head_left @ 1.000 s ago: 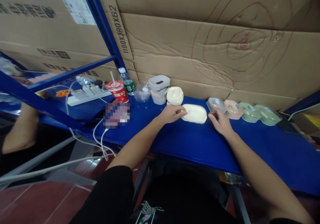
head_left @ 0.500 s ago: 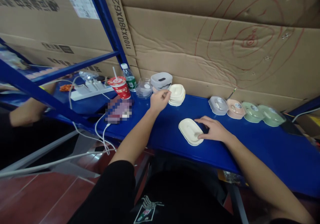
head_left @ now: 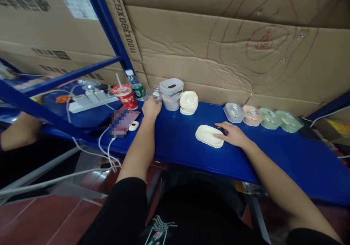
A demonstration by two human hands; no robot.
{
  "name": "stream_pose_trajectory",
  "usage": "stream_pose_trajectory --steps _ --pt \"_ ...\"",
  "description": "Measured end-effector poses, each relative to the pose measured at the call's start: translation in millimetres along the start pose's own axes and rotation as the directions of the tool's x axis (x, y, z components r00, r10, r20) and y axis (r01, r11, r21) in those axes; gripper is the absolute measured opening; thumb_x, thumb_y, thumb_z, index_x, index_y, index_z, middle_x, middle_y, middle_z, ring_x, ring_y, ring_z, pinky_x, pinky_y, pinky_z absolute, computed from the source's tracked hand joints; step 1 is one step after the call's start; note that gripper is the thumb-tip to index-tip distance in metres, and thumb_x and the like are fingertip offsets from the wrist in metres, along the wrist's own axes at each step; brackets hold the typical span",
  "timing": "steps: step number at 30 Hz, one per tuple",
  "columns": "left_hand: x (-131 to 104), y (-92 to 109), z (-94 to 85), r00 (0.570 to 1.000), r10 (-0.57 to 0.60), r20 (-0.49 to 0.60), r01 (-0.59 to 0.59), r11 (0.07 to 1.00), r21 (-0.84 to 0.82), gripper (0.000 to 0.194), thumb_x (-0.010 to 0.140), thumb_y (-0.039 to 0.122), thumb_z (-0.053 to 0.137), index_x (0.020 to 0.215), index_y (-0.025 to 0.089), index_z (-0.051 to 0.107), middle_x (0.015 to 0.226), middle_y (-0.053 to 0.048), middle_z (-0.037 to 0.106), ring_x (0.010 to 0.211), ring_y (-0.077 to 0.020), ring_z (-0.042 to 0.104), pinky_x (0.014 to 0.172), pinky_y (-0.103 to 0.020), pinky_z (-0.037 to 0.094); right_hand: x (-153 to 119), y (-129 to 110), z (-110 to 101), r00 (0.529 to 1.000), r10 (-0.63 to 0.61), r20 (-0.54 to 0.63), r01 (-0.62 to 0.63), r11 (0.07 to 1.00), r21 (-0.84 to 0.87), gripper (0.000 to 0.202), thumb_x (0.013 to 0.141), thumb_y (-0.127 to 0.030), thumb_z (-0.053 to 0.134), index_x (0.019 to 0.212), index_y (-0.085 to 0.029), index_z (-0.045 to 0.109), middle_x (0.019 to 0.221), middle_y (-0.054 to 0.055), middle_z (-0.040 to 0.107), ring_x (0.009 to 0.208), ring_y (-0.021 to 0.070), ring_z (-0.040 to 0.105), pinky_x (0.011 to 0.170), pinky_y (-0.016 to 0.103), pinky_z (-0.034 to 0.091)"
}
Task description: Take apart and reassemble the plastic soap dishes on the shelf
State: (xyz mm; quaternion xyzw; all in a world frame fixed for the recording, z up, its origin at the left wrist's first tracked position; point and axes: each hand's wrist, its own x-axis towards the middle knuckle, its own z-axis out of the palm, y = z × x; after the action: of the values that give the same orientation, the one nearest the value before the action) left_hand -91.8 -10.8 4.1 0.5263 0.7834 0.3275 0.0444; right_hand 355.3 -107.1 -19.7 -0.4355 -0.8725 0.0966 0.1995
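Observation:
My right hand (head_left: 232,133) is at the right end of a shallow cream oval tray (head_left: 205,135) on the blue table. Its thumb presses into the tray, and the forefinger reaches past the far edge. My left hand (head_left: 152,108) is stretched to the back left, against round clear plastic containers (head_left: 152,90). Its fingertips are hidden, so I cannot tell whether they grip one. Just right of that hand stand stacked grey and pink tubs (head_left: 171,100). Beside them is a stack of cream pieces (head_left: 189,102).
Several lidded boxes, one of them grey (head_left: 234,113), line the back right. On the left stand a red cup (head_left: 125,98) with a straw, a water bottle (head_left: 134,84), a phone (head_left: 120,123) with cables and a power strip (head_left: 93,102). Another person's arm (head_left: 20,132) shows beyond the blue frame.
My left hand has moved left from the cream stack to the clear containers. Under my right hand the cream tray has turned and shifted slightly. The view has swung a little to the right.

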Motion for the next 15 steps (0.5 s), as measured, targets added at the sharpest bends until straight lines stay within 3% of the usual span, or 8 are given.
stream_pose_trajectory --steps 4,10,15 --pt "3.9 -3.1 3.6 0.996 -0.030 -0.083 0.027 0.999 -0.035 0.034 0.088 0.034 0.072 0.120 0.025 0.067 0.111 -0.013 0.078 0.113 -0.0365 0.071 0.096 -0.045 0.053 1.2 -6.2 0.4 0.997 -0.040 0.065 0.045 0.997 -0.071 0.072 0.088 -0.066 0.078 0.148 -0.028 0.065 0.133 0.011 0.073 0.112 0.0326 0.077 0.089 0.047 0.066" --pt "5.3 -2.1 3.7 0.993 -0.046 -0.111 0.030 0.989 -0.146 0.033 0.091 0.039 0.072 0.118 0.023 0.061 0.092 -0.006 0.077 0.105 -0.0276 0.071 0.094 -0.037 0.052 1.9 3.0 4.9 1.000 -0.012 0.020 0.013 0.998 -0.067 0.054 0.099 -0.056 0.067 0.145 -0.026 0.068 0.129 0.011 0.075 0.110 0.0311 0.077 0.093 0.047 0.065" --pt "2.2 1.1 1.2 0.994 -0.033 -0.107 0.018 0.991 -0.136 0.032 0.096 0.039 0.066 0.122 0.021 0.062 0.087 -0.006 0.075 0.107 -0.0279 0.070 0.098 -0.038 0.051 2.0 8.7 6.3 1.000 0.003 0.005 -0.003 0.999 -0.038 0.054 0.099 -0.058 0.067 0.142 -0.026 0.070 0.126 0.010 0.076 0.107 0.0307 0.077 0.092 0.046 0.064"
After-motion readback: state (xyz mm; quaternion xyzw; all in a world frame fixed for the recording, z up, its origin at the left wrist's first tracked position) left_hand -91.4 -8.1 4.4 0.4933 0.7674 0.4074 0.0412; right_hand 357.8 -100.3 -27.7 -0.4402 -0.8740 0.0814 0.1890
